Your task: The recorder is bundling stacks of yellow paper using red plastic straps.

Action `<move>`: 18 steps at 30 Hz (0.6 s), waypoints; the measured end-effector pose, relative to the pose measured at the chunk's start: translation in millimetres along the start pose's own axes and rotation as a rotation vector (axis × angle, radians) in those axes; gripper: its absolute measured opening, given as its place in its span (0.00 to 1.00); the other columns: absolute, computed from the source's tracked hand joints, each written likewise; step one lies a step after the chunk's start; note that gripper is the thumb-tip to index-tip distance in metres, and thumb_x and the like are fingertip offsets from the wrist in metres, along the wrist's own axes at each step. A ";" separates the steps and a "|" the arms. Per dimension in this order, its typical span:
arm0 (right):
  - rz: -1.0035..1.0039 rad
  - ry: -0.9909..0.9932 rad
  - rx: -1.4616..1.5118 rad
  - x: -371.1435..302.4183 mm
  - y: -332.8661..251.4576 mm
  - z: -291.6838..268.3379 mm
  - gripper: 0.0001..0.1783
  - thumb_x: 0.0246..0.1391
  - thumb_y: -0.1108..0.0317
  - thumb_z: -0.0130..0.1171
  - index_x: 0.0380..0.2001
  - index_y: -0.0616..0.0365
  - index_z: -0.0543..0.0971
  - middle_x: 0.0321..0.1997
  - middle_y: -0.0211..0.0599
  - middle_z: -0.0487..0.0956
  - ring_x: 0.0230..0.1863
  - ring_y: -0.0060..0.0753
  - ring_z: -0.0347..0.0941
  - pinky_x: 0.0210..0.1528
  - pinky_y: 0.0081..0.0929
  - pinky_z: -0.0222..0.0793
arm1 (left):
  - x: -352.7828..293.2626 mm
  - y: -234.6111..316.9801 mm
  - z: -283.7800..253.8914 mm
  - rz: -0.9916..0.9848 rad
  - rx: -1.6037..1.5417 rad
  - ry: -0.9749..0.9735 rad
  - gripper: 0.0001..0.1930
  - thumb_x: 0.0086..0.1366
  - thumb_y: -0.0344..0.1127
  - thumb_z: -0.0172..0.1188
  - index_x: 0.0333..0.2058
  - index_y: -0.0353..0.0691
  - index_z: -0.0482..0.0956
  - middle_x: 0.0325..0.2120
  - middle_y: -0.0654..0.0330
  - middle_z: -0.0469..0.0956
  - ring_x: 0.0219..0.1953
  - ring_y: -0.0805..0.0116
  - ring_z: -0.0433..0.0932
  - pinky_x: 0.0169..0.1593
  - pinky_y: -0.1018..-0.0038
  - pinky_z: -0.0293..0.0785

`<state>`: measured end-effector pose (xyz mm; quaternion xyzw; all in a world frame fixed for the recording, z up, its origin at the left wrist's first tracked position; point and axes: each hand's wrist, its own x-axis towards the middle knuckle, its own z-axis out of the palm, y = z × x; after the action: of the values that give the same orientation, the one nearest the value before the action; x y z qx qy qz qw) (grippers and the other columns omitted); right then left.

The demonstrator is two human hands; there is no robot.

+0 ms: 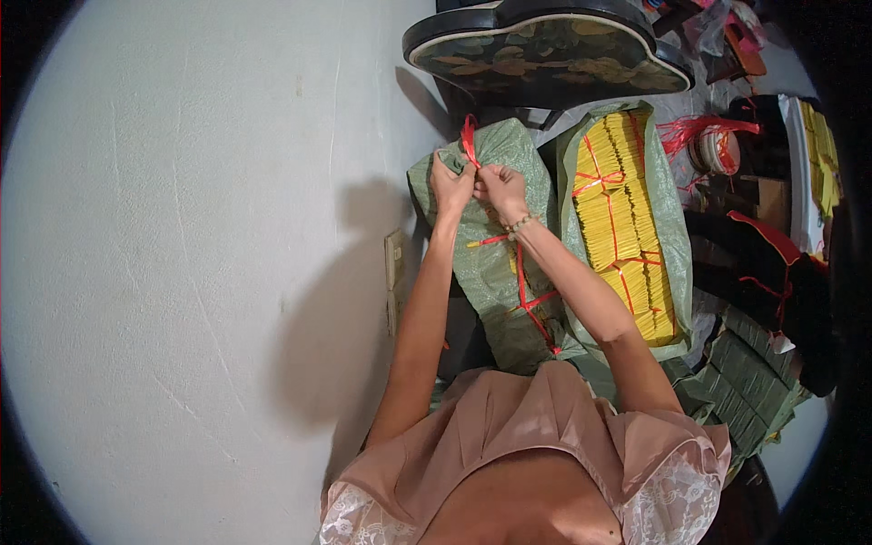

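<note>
A green woven sack [524, 156] lies in front of me, its far end gathered up. Red plastic string [469, 138] rises in a loop from the gathered cloth. My left hand [450, 189] is closed in a pinch on the string and sack cloth. Right beside it, my right hand [502, 191] is closed too, its fingertips pinching the red string; a beaded bracelet circles that wrist. More red string [523, 286] runs along the sack's near part, where bits of yellow show through. The exact knot is hidden behind my fingers.
To the right stands an open green sack [677, 245] packed with yellow paper bundles [609, 227] tied in red string. A dark chair [545, 54] is beyond. A white wall [200, 227] with an outlet plate [394, 263] borders the left. Green wrapped packs [740, 381] lie at lower right.
</note>
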<state>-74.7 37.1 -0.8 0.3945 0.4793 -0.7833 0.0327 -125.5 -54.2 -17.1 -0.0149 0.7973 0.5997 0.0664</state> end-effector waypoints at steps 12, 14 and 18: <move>0.336 -0.362 -0.151 29.0 -34.6 -24.2 0.08 0.54 0.66 0.56 0.30 0.60 0.78 0.27 0.30 0.77 0.27 0.21 0.74 0.33 0.21 0.77 | 27.8 -18.9 -15.3 0.032 0.043 -0.360 0.14 0.50 0.20 0.57 0.38 0.36 0.72 0.30 0.62 0.74 0.31 0.74 0.73 0.34 0.75 0.72; 0.295 -0.280 -0.147 27.5 -31.6 -18.8 0.10 0.51 0.66 0.58 0.24 0.62 0.78 0.22 0.31 0.77 0.21 0.21 0.73 0.25 0.19 0.76 | 32.3 -19.7 -14.7 0.032 0.078 -0.440 0.14 0.51 0.21 0.57 0.38 0.36 0.75 0.29 0.61 0.76 0.31 0.74 0.74 0.33 0.75 0.72; 0.222 -0.196 -0.139 17.5 -22.2 -16.7 0.11 0.51 0.65 0.58 0.22 0.63 0.78 0.20 0.31 0.76 0.17 0.20 0.71 0.22 0.16 0.75 | 24.7 -6.6 -13.8 0.075 0.288 -0.413 0.13 0.52 0.26 0.57 0.39 0.35 0.77 0.29 0.57 0.79 0.32 0.73 0.76 0.37 0.72 0.72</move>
<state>-86.4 67.8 0.1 0.3635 0.4802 -0.7747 0.1927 -150.5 -67.9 -22.7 0.1472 0.8440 0.4725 0.2069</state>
